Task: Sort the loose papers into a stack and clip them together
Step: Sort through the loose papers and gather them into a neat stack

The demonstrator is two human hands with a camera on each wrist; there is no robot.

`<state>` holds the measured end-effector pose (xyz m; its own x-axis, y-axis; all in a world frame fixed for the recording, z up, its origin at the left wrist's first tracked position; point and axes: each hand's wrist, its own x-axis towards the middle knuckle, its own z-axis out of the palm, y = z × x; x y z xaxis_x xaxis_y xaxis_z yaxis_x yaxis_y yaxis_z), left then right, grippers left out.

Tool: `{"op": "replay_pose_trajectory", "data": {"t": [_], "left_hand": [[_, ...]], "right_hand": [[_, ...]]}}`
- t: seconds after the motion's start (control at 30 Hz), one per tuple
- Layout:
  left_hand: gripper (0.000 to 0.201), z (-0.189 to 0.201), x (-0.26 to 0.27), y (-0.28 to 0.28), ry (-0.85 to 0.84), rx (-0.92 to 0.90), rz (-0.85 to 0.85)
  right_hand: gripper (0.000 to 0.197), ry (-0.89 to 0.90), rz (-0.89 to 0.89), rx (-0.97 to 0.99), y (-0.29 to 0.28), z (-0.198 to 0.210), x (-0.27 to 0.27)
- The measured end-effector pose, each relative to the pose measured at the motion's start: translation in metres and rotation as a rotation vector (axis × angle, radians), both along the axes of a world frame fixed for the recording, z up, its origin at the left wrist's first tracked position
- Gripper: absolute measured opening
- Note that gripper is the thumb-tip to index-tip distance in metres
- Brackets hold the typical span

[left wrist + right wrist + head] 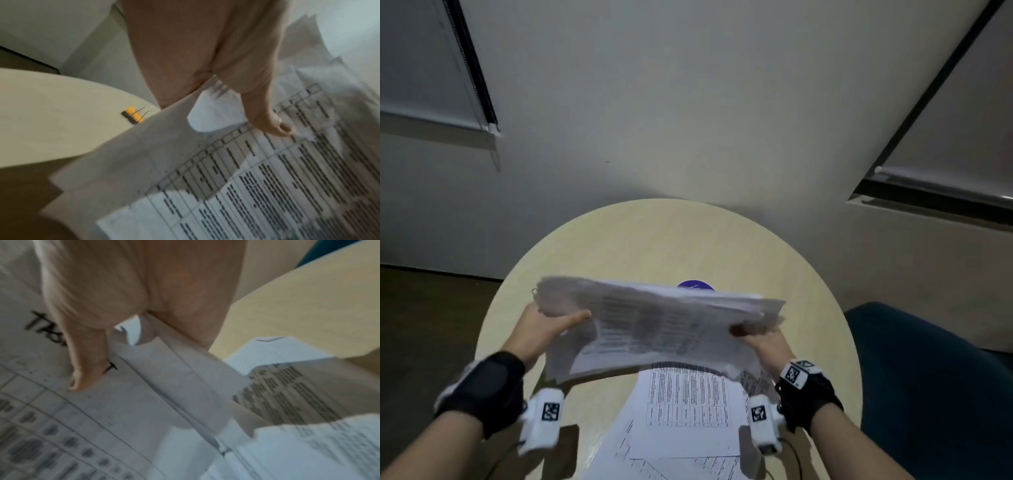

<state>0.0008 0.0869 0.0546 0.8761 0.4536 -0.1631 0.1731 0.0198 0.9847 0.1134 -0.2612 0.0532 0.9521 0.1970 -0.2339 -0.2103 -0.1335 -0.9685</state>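
A thick bundle of printed papers (pixel 654 322) hangs above the round table, blurred by motion. My left hand (pixel 551 325) grips its left edge, thumb on top (pixel 273 125). On the other side my right hand (pixel 760 337) pinches the right edge, thumb pressed on the top sheet (pixel 86 369). More printed sheets (pixel 688 404) lie flat on the table under the bundle. An orange and black binder clip (pixel 133 116) rests on the table (pixel 51 113) left of the bundle; only its wire handle (pixel 534 292) shows in the head view.
The round pale wooden table (pixel 671 240) stands against a light wall. A purple round object (pixel 695 285) peeks out behind the bundle. A dark blue chair (pixel 928 377) sits at the right. White wrist cameras with cables hang below both wrists.
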Motion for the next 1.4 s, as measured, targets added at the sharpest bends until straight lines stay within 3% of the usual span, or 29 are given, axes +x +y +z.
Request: {"op": "replay_pose_trajectory", "data": {"t": [0.1, 0.17, 0.27, 0.33, 0.43, 0.5, 0.6, 0.7, 0.77, 0.9, 0.97, 1.07, 1.17, 1.2, 1.3, 1.33, 1.4], "left_hand": [[0.061, -0.034, -0.008, -0.005, 0.098, -0.099, -0.022], [0.059, -0.039, -0.01, -0.01, 0.114, -0.125, -0.045], [0.075, -0.04, -0.008, -0.013, 0.121, -0.144, -0.08], [0.061, -0.043, -0.003, -0.016, 0.123, -0.155, -0.051], [0.032, -0.044, 0.0, -0.02, 0.073, -0.133, -0.016], [0.035, -0.041, 0.0, -0.024, 0.02, -0.13, 0.001], [0.049, -0.028, 0.003, -0.025, -0.092, -0.159, 0.009], [0.073, -0.02, 0.005, -0.016, -0.143, -0.124, -0.013], [0.08, -0.021, 0.004, -0.014, -0.109, -0.12, -0.046], [0.07, -0.05, -0.011, -0.021, 0.06, -0.186, -0.047], [0.069, -0.061, -0.014, -0.024, 0.12, -0.19, -0.047], [0.043, -0.073, -0.022, -0.021, 0.16, -0.115, -0.028], [0.054, -0.071, -0.024, -0.02, 0.189, 0.004, -0.026], [0.046, -0.066, -0.019, -0.02, 0.157, -0.017, -0.032], [0.033, -0.044, -0.005, -0.025, 0.079, -0.06, -0.033], [0.036, -0.041, -0.004, -0.028, 0.04, -0.047, -0.037], [0.033, -0.042, -0.007, -0.033, 0.029, -0.084, -0.032]], "right_hand": [[0.036, 0.14, 0.014, 0.031, -0.009, -0.02, -0.01], [0.046, 0.165, 0.015, 0.095, -0.012, -0.021, -0.011], [0.059, 0.198, 0.077, 0.054, -0.002, -0.017, -0.008], [0.042, 0.256, 0.076, 0.063, 0.009, -0.014, -0.007], [0.039, 0.251, 0.049, 0.004, 0.018, -0.015, -0.003], [0.039, 0.215, -0.045, 0.021, 0.02, -0.021, 0.002], [0.059, 0.176, -0.12, 0.041, 0.023, -0.024, 0.009], [0.033, 0.072, -0.061, 0.074, 0.017, -0.01, 0.013], [0.032, 0.089, -0.029, 0.062, 0.01, -0.007, 0.011], [0.043, 0.275, 0.131, -0.096, -0.001, -0.023, -0.004], [0.038, 0.252, 0.147, -0.119, -0.006, -0.022, -0.006], [0.034, 0.141, 0.088, -0.153, -0.01, -0.019, -0.007], [0.017, 0.098, -0.054, -0.108, -0.01, -0.012, -0.012], [0.02, 0.076, -0.019, -0.096, -0.008, -0.01, -0.012], [0.089, 0.016, 0.013, -0.042, -0.004, -0.009, -0.004], [0.084, 0.026, 0.002, -0.05, -0.004, -0.012, -0.003], [0.041, 0.103, 0.009, -0.048, -0.004, -0.018, -0.005]]}}
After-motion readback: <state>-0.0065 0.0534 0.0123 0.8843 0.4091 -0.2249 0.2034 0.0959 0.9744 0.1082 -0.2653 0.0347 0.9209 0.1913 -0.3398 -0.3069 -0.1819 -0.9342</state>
